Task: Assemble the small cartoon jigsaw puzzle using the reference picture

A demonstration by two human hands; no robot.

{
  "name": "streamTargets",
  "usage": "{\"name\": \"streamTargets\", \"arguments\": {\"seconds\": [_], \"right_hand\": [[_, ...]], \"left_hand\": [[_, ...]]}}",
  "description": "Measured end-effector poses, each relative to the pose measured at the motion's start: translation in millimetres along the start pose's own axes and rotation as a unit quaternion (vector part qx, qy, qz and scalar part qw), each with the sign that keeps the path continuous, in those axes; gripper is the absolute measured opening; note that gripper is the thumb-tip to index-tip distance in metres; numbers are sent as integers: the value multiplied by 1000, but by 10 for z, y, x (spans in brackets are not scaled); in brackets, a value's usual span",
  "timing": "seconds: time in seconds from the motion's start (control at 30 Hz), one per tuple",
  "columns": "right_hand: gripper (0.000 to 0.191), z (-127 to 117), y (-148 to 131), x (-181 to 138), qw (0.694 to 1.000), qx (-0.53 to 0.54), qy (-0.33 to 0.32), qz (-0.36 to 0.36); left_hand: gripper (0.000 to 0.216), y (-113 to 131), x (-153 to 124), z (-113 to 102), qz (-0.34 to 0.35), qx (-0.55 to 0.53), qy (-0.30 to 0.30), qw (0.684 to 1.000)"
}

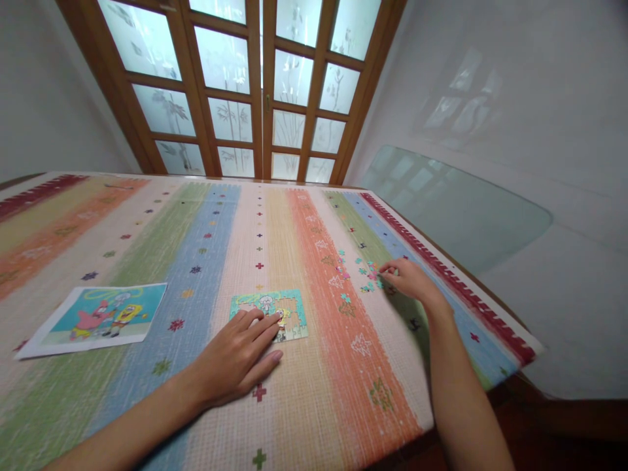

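Note:
My left hand (245,353) lies flat with its fingers stretched over a partly assembled jigsaw puzzle (297,327), hiding its lower left part. The puzzle has a turquoise border, a pale cartoon figure and bare brown patches. Off to the right, my right hand (405,278) reaches to a scatter of loose puzzle pieces (366,269), turquoise, pink and other colours. Its thumb and fingers are pinched together at the edge of that scatter; whatever is between the fingertips is too small to make out.
A printed picture (115,317) of cartoon figures lies at the left on the striped tablecloth (289,405). Behind the table stand wooden doors (260,98) with frosted panes. A glass panel (456,203) is by the white wall on the right.

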State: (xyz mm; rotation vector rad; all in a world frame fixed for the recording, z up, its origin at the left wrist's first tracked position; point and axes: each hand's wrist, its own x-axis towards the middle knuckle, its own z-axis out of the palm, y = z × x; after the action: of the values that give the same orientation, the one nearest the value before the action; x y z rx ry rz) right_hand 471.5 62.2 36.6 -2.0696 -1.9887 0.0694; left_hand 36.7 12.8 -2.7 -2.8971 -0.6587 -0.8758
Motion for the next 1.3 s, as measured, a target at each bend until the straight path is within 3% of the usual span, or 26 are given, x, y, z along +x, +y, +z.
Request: {"name": "streamTargets", "arguments": {"seconds": [0.2, 0.33, 0.83, 0.97, 1.13, 1.3], "right_hand": [[16, -9, -210, -17, 985, 71, -107, -114], [10, -5, -309, -7, 976, 77, -159, -131], [5, -2, -385, -38, 969, 129, -178, -117], [9, 32, -615, -60, 954, 200, -153, -160], [15, 142, -1048, -155, 915, 279, -179, -228], [19, 345, -1365, -265, 890, 365, -164, -220]], "left_hand": [[34, -1, 0, -8, 13, 18, -1, 1000], [32, -3, -3, -17, 11, 19, -7, 1000], [33, 16, 15, -19, 9, 30, -10, 999], [33, 16, 27, -27, 10, 28, -4, 1000], [33, 25, 29, -22, 9, 27, -5, 1000], [32, 32, 27, -17, 7, 22, -8, 1000]]}}
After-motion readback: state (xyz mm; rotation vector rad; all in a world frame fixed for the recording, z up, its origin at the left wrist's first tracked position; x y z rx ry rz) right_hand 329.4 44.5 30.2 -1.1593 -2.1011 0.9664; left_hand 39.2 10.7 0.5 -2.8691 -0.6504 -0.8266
